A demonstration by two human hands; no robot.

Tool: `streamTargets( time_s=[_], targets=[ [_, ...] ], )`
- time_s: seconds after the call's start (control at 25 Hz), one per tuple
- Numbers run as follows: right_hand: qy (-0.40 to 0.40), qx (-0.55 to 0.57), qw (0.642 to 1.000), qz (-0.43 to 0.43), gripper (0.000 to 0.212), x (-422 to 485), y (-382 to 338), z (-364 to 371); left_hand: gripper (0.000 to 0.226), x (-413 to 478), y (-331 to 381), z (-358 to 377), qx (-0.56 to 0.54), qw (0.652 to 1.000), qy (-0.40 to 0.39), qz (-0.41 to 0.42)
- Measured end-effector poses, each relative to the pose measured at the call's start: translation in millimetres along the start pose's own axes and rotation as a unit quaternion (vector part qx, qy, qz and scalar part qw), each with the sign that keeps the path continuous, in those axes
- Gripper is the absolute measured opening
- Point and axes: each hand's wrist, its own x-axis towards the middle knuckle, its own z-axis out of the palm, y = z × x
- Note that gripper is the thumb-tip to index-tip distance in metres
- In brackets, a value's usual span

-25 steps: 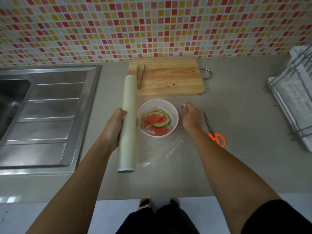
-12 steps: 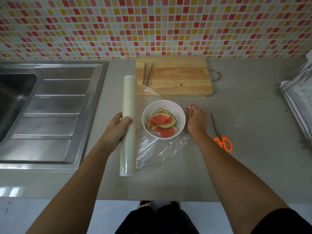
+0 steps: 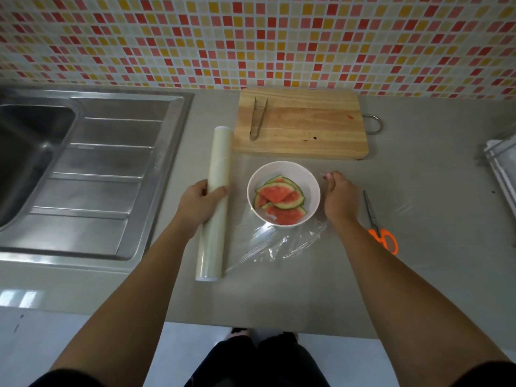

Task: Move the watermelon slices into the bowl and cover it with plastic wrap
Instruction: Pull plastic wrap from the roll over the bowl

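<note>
A white bowl (image 3: 310,177) stands on the grey counter with several watermelon slices (image 3: 280,201) inside it. Left of the bowl lies the roll of plastic wrap (image 3: 216,174), and my left hand (image 3: 199,203) grips its middle. A clear sheet of wrap (image 3: 282,243) stretches from the roll over the bowl, wrinkled in front of it. My right hand (image 3: 339,198) sits right of the bowl, fingers pinched on the sheet's far edge.
A wooden cutting board (image 3: 307,129) with metal tongs (image 3: 258,118) lies behind the bowl. Orange-handled scissors (image 3: 379,227) lie to the right. A steel sink (image 3: 72,169) fills the left; a dish rack (image 3: 502,166) stands at the right edge.
The roll has gone from lifted to lying on the counter left of the bowl. The sheet is pulled further across the bowl. My right hand stayed beside the bowl.
</note>
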Motion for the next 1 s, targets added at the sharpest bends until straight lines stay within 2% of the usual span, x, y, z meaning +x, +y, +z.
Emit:
streamTargets(
  time_s=[0.12,0.36,0.56,0.8,0.92,1.0],
  targets=[
    [0.001,0.002,1.000,0.007,0.031,-0.7,0.1,2.1,0.055,4.4,-5.5,-3.1,0.065,0.997,0.024,0.025],
    [-0.001,0.007,0.999,0.033,0.031,-3.1,0.7,6.0,0.052,6.4,-2.4,8.7,0.194,0.973,0.047,0.120],
    [-0.003,0.016,0.999,0.050,0.031,-4.4,-0.9,11.2,0.065,9.5,-3.8,17.0,0.197,0.975,0.053,0.092],
    [-0.025,0.029,0.997,0.063,0.029,-4.4,-2.9,17.5,0.064,13.0,-7.7,30.3,0.264,0.951,0.085,0.141],
    [-0.065,0.097,0.989,0.090,0.027,-1.6,1.3,14.1,0.066,14.7,-10.1,27.2,0.238,0.961,0.073,0.124],
    [-0.089,0.175,0.970,0.142,0.024,4.2,5.2,9.7,0.067,15.0,-11.2,25.6,0.222,0.965,0.068,0.118]
  ],
)
